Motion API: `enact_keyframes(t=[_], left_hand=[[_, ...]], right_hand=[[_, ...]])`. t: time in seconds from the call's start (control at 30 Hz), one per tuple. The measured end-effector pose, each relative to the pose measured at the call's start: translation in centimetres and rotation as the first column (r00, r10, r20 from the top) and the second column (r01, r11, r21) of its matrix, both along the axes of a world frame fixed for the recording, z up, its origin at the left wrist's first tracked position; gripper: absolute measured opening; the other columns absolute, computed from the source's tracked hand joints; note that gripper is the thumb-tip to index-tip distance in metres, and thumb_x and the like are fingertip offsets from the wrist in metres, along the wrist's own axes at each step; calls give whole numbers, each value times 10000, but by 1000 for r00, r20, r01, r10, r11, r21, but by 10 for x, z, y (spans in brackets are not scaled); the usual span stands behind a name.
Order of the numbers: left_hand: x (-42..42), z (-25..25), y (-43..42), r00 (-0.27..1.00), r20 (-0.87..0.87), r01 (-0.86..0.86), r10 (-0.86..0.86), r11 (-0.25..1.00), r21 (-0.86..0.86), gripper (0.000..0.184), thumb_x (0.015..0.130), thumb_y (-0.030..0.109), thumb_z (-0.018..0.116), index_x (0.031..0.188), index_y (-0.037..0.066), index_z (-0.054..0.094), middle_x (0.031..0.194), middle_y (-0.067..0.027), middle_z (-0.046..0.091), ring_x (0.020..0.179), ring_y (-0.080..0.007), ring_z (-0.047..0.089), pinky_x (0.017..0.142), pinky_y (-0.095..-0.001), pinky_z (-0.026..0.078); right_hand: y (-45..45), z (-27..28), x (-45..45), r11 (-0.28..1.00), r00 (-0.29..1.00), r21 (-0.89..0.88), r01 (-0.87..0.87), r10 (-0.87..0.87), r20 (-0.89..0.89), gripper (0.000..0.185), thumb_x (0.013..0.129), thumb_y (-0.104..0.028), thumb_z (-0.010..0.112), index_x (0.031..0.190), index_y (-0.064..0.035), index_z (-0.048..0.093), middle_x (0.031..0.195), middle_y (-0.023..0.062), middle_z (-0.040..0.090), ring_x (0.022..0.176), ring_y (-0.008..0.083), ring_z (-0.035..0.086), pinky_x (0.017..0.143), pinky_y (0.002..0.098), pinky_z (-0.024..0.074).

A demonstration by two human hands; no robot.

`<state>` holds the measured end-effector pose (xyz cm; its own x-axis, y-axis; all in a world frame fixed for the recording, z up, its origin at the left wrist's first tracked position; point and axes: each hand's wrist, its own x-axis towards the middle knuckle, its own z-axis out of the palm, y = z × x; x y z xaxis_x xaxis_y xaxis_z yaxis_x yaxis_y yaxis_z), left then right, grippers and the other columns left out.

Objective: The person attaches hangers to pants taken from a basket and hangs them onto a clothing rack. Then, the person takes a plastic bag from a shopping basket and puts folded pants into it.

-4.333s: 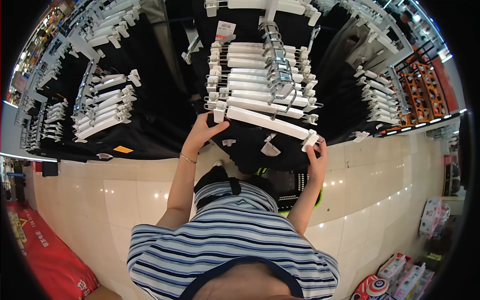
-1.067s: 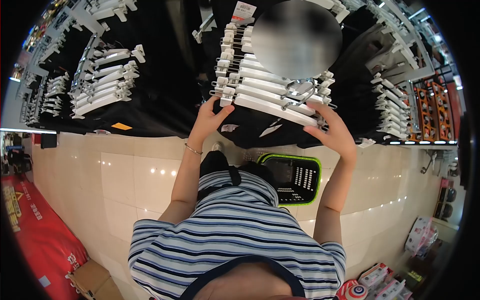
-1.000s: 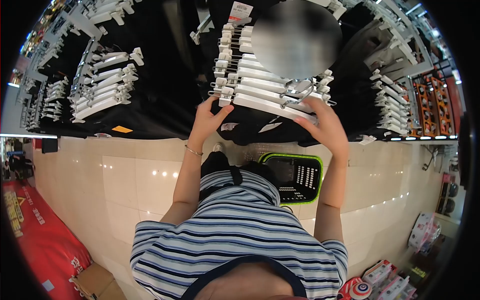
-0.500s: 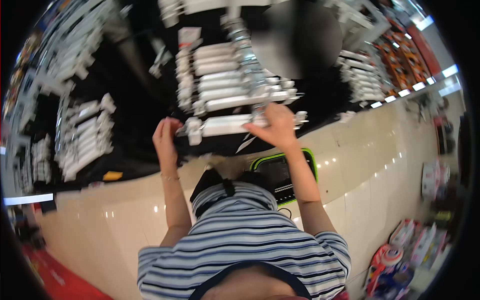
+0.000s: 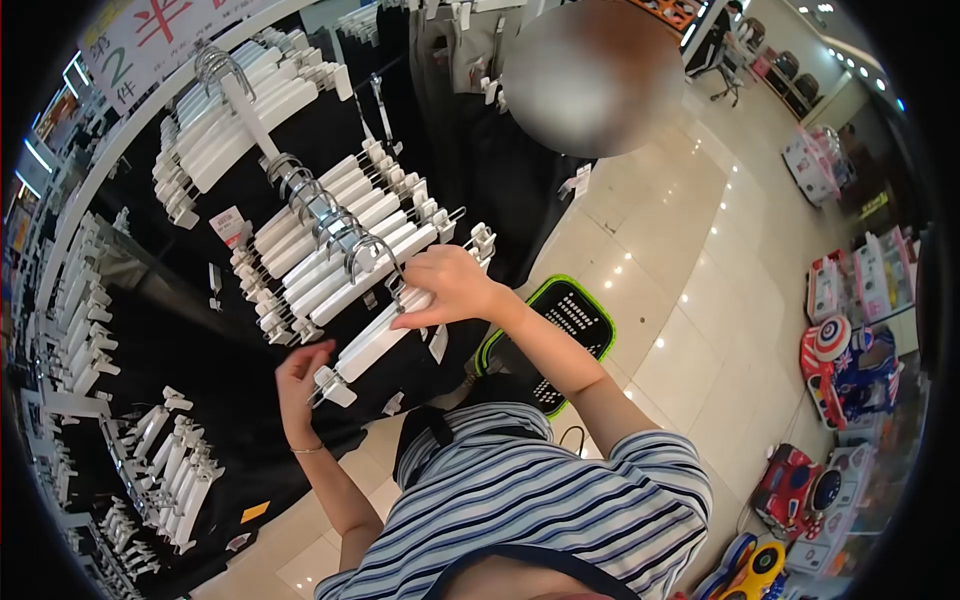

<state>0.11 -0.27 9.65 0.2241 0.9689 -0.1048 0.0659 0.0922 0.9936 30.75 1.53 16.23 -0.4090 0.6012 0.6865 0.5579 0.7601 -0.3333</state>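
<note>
My right hand [image 5: 448, 287] is closed around the middle of a white clip hanger [image 5: 370, 340], just below its metal hook. Black garments [image 5: 365, 385] hang from it. My left hand [image 5: 303, 385] is beside the hanger's left clip [image 5: 333, 386], its fingers stretched toward the black cloth with nothing visible held in them. Several more white clip hangers [image 5: 345, 290] hang close behind on a metal rail [image 5: 250, 120], their hooks bunched together. A white tag [image 5: 437, 345] hangs below my right hand.
A black basket with a green rim [image 5: 612, 330] stands on the tiled floor [image 5: 690, 350] by my legs. More hanger rows [image 5: 180, 470] are at the left. A price sign [image 5: 140, 50] is above. Toy boxes [image 5: 880, 270] and toy cars [image 5: 800, 490] line the right side.
The view has turned, so the hangers now slant and more floor shows at the right. My right hand stays on the hanger, and my left hand stays near its left clip.
</note>
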Motion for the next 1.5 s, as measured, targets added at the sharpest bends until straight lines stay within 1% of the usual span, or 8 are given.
enact_keyframes(t=[0.1, 0.23, 0.7, 1.0, 1.2, 1.3, 1.33, 1.5], left_hand=[[13, -29, 16, 959, 160, 240, -235, 971, -13, 342, 847, 15, 566, 1184, -27, 524, 1149, -149, 570, 1091, -192, 529, 939, -288, 396], [51, -17, 0, 991, 129, -40, 22, 990, 136, 324, 900, 48, 496, 1215, -30, 491, 1212, -151, 529, 1139, -201, 493, 985, -300, 348], [101, -60, 11, 949, 101, -316, 299, 896, 311, 219, 829, 202, 617, 926, 8, 644, 800, -129, 668, 716, -180, 651, 657, -275, 490], [119, -59, 15, 973, 117, -222, 199, 948, 230, 206, 826, 203, 646, 846, -2, 626, 625, -11, 601, 568, -37, 498, 506, -211, 397], [98, -42, 0, 993, 112, 26, -36, 996, 88, 243, 906, 217, 534, 1004, 9, 613, 831, -48, 634, 745, -71, 568, 666, -203, 459], [77, 3, -29, 848, 529, 112, -42, 989, -100, 341, 934, 290, 460, 1108, 25, 586, 1027, -100, 619, 948, -134, 576, 843, -242, 448], [61, 29, -27, 941, 230, 241, -247, 969, 56, 412, 951, 336, 389, 1175, 32, 553, 1157, -123, 566, 1062, -166, 538, 939, -267, 398], [18, 49, -32, 922, 237, 310, -308, 950, 27, 491, 932, 374, 395, 1131, -44, 563, 1124, -125, 589, 1060, -195, 536, 934, -282, 379]], right_hand=[[1, 1, 1, 1000, 999, 12, -28, 29, -21, 449, 615, -453, 726, 626, -53, 523, 579, 76, 453, 544, 280, 495, 500, 352, 379], [-5, -2, -5, 998, 998, -66, -24, 28, 59, 441, 627, -500, 694, 655, -74, 583, 601, 59, 523, 575, 265, 544, 530, 347, 423], [-21, 10, 7, 995, 993, -80, -53, 61, 106, 409, 571, -368, 773, 623, -26, 553, 605, 88, 518, 552, 270, 525, 505, 341, 394], [-23, 14, 12, 996, 995, -83, -43, 50, 86, 361, 566, -315, 775, 628, -21, 574, 578, 78, 491, 527, 264, 479, 496, 337, 373], [-22, 16, 10, 991, 992, -117, -71, 82, 92, 297, 645, -264, 712, 690, -6, 573, 637, 107, 511, 586, 294, 497, 537, 363, 384], [-19, 10, 19, 979, 989, -189, -75, 97, 114, 208, 722, -191, 622, 747, 8, 569, 671, 133, 515, 623, 316, 502, 561, 376, 389], [-15, 7, 20, 969, 990, -230, -89, 111, 85, 183, 739, -168, 592, 761, 12, 562, 676, 140, 512, 627, 325, 500, 565, 381, 389], [-8, 23, 16, 773, 976, -625, -108, 201, 79, 165, 814, -61, 496, 924, 20, 590, 777, 142, 568, 720, 253, 541, 650, 317, 408]])
